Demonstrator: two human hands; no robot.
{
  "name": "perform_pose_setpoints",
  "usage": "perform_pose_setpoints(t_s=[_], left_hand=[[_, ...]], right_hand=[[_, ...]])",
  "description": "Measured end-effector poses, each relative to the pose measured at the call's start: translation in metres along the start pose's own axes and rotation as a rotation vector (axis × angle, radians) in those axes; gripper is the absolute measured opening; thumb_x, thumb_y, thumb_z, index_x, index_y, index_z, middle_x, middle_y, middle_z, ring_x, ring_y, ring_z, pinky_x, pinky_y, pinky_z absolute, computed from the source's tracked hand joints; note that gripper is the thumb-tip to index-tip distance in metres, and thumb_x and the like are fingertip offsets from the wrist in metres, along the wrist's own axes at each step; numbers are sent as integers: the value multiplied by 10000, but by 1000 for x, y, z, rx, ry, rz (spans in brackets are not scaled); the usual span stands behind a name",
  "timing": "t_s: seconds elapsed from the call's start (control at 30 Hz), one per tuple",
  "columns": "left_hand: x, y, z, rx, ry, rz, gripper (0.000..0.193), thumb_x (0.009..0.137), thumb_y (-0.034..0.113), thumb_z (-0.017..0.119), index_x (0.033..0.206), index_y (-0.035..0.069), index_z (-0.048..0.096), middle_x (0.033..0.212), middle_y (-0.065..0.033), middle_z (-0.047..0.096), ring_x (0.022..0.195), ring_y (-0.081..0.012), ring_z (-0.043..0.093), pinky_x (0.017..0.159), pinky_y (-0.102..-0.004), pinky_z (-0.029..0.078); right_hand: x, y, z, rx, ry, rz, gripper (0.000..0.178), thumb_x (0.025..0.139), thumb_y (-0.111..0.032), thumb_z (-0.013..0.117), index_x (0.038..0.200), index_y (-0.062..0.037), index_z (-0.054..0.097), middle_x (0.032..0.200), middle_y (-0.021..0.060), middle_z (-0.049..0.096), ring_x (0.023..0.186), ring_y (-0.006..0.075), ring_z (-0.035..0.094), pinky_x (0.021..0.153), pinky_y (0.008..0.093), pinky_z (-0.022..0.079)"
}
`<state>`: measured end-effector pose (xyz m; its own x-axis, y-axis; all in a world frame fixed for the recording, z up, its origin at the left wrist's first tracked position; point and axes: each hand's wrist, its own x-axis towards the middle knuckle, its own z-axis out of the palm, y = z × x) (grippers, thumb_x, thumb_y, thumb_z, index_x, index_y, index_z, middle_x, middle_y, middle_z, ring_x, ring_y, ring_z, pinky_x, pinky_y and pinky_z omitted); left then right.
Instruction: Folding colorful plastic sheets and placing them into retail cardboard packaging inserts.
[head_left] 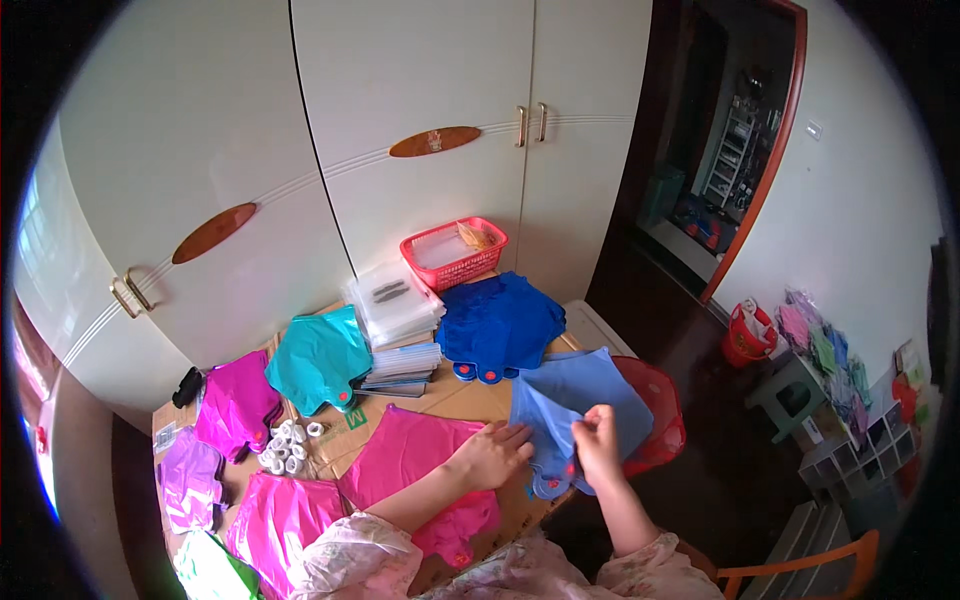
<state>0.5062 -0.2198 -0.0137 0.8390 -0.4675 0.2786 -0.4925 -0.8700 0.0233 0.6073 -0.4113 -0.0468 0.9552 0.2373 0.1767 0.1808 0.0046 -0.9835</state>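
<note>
A light blue piece of thin fabric [585,390] with round tabs at its lower end lies at the table's right edge, partly over a red basket [660,415]. My right hand [597,445] is closed in a pinch on it, pulling up a fold. At the fabric's left edge rests my left hand [500,452], its fingers stretched out over the cloth. Under my left forearm lies a deep pink fabric piece [410,450]. A pile of dark blue fabric pieces [500,320] sits just beyond the light blue one.
Teal [320,355], magenta [237,405] and lilac [190,480] piles line the left, with white rolls [285,450] beside them. Clear plastic sleeves [395,305] and a red basket [455,252] stand at the back, before a white cabinet [420,70]. An orange chair [800,565] is at right.
</note>
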Motion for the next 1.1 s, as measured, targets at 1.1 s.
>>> perform_pose_setpoints(t_s=[1.1], left_hand=[[-12,-29,-72,-22,-138,-233,437,850,348,605,1250,177,564,1119,-98,626,1043,-254,613,900,-423,480]], right_hand=[[186,-39,133,-910,-729,-745,177,771,-51,540,828,-61,707,914,115,618,858,290,626,783,398,495]])
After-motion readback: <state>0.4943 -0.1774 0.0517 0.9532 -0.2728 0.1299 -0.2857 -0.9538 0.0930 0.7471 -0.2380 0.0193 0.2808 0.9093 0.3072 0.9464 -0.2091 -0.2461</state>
